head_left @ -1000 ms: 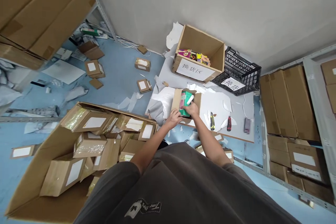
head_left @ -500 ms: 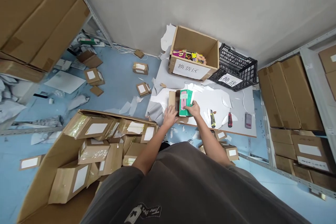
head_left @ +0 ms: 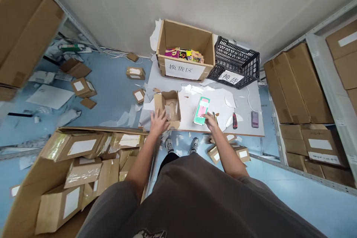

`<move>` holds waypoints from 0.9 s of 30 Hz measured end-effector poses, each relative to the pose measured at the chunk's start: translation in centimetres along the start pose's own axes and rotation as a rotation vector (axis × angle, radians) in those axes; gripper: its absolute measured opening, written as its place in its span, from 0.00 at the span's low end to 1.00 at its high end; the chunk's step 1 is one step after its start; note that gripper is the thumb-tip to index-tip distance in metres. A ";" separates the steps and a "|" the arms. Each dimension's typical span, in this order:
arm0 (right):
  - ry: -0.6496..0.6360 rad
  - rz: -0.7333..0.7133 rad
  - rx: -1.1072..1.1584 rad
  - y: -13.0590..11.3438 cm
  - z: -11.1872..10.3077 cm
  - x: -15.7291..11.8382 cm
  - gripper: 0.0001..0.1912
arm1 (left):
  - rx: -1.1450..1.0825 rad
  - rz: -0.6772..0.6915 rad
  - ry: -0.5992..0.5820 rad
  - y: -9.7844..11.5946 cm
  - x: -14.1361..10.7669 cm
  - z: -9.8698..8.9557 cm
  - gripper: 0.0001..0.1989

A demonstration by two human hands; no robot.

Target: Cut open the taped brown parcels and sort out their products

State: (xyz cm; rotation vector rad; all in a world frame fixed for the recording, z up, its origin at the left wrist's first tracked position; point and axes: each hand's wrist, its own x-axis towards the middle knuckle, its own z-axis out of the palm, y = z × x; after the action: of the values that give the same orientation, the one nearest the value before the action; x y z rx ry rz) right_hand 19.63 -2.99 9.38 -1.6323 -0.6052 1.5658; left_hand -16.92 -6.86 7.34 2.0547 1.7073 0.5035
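Observation:
On the worktable (head_left: 189, 119) an opened brown cardboard box (head_left: 179, 109) shows its inside, with crumpled clear packing material in it. My left hand (head_left: 159, 122) rests at the box's near left side, fingers spread over the flap. To the right of that box is a slim green and pink box (head_left: 201, 111), tilted a little. My right hand (head_left: 211, 121) grips its lower right side, thumb on the front face. A yellow and black utility knife (head_left: 214, 116) is partly hidden behind this hand. Farther right lies a red and black utility knife (head_left: 234, 121).
At the table's back stand a labelled carton (head_left: 185, 50) with several colourful packs and a black plastic crate (head_left: 237, 59). A phone (head_left: 254, 119) lies near the right end. A large carton (head_left: 21, 193) of parcels stands at lower left. Shelves (head_left: 318, 55) flank the right side.
The green and pink box has come out of the cardboard box and moved right with my right hand. My left hand has shifted left with the cardboard box, and its fingers have spread.

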 end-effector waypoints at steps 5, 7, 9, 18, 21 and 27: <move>-0.059 0.124 0.108 2.7 -1.3 1.8 0.20 | -0.089 -0.073 0.111 10.9 -1.0 3.4 0.22; -0.072 0.179 0.202 3.2 -1.0 2.1 0.18 | -0.133 -0.041 0.082 15.5 -0.6 6.7 0.29; -0.093 0.200 0.255 3.4 -0.6 2.2 0.18 | -0.141 -0.051 0.084 19.0 0.4 9.8 0.39; -0.169 0.304 -0.157 1.8 -5.9 2.9 0.30 | -0.098 -0.136 -0.172 19.8 8.1 8.5 0.42; -0.069 -0.039 -0.474 1.8 -8.2 3.7 0.34 | -0.025 0.039 -0.356 18.5 11.6 7.0 0.45; -0.303 -0.474 -0.788 3.4 -7.0 6.3 0.50 | 0.070 0.377 -0.683 18.1 18.0 9.0 0.29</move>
State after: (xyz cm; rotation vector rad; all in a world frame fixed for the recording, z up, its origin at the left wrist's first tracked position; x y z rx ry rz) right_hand 26.65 -1.45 2.47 -1.5921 -1.8016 1.2804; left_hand 6.05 7.23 9.54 2.2469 0.9574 -0.1589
